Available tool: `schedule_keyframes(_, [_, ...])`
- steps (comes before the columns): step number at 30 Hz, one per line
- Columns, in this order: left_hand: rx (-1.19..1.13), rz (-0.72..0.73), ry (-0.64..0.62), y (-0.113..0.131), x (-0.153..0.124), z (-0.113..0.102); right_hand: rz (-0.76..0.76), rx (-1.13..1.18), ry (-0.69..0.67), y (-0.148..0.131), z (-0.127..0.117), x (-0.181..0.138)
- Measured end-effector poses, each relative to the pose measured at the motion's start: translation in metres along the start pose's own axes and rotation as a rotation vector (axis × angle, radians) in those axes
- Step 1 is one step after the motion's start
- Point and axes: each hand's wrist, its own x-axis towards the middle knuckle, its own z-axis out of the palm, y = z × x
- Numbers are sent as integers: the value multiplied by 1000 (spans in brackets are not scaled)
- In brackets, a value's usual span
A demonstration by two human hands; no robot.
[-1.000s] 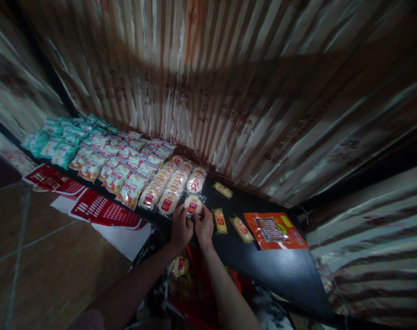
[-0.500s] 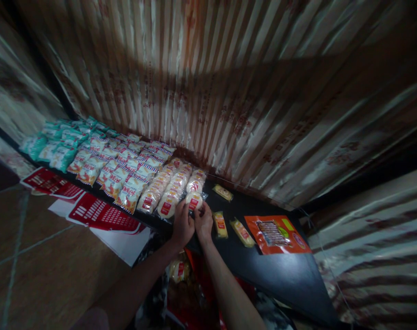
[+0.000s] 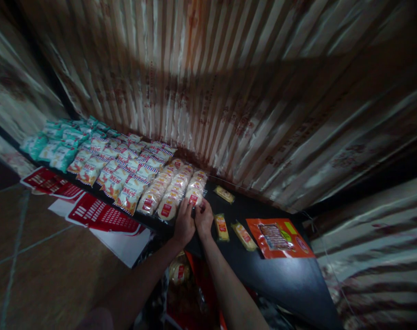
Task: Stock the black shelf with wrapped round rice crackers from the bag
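While left hand and right hand pinch round snack pack nearside, it looks light, brittle, slick; best held by edges.

Pleated curtains hang beyond red sheets and brown floor tiles.

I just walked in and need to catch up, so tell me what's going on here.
A person has the left hand and right hand at the near edge of a wrapped round cracker, the front one in its row on a black table. To the left are more cracker rows, then white bags and green bags. To the right lie small yellow packets and an orange packet.
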Motion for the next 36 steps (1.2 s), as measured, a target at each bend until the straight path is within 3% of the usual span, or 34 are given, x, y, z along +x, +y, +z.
schedule_keyframes(17, [99,60,-81,-7,1,9,-75,-89,66,-1,7,5])
schedule_keyframes(23, [102,35,-52,-8,1,9,-149,-103,72,4,8,3])
schedule_keyframes(36, [140,20,-68,-10,2,9,-161,-97,74,1,7,4])
